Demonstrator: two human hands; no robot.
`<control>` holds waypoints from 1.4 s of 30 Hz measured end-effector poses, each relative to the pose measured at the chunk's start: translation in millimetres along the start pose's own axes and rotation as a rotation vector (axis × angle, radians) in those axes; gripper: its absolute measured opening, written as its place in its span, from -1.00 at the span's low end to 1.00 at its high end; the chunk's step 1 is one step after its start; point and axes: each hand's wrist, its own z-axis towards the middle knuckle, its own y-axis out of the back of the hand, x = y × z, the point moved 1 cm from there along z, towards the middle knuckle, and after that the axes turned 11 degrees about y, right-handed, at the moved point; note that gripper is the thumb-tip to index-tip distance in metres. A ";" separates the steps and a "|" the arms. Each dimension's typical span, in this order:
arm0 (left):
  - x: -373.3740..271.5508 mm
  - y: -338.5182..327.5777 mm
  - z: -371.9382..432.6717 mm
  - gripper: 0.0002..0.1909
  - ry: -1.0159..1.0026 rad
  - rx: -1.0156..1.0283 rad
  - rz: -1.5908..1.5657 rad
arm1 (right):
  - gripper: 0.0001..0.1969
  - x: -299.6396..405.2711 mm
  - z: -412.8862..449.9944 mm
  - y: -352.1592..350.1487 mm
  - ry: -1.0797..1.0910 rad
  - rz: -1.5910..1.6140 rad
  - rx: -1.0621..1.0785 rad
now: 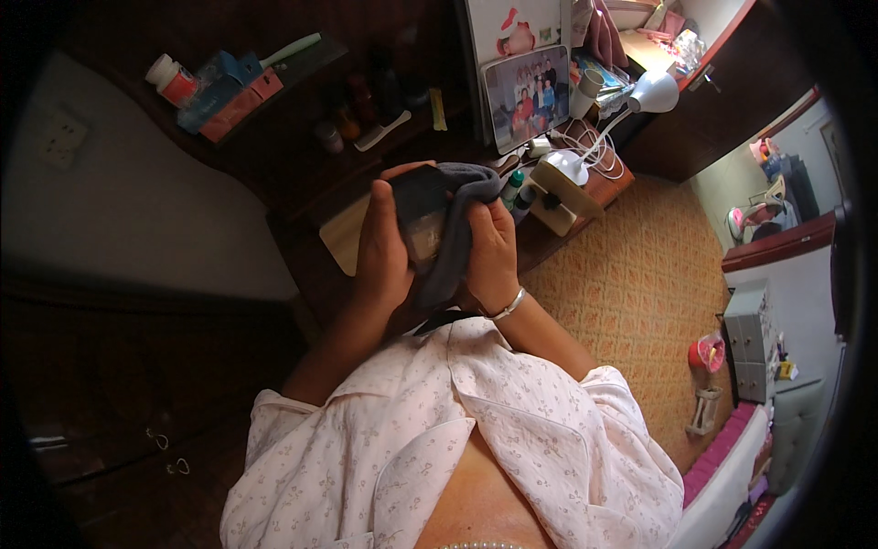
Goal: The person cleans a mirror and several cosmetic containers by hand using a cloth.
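My left hand grips the edge of a dark, flat rectangular object with a glossy lower part; what exactly it is cannot be told. In my right hand is a folded dark grey cloth, pressed along the object's right side and draped over its top corner. Both things are held up before my chest, above a dark wooden dresser top. Partly hidden behind my left hand lies a pale wooden board. A silver bangle circles my right wrist.
Right of my hands stand a green-capped bottle, a light wooden stand with a dark knob and a white desk lamp with coiled cables. A framed photo leans behind. Shelves hold a comb and boxes.
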 end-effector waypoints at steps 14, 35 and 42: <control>47.2 22.8 3.7 -0.50 -0.058 0.216 0.093 | -0.59 36.6 14.9 -37.6 0.738 -1.018 0.536; 0.7 -17.8 -18.2 -0.26 -0.403 -0.170 0.658 | -0.76 8.3 9.3 -26.9 0.440 -0.581 0.200; -12.7 -17.7 0.1 -0.17 -0.443 -0.186 0.446 | -0.59 -48.2 -31.9 -15.8 0.034 -0.250 0.143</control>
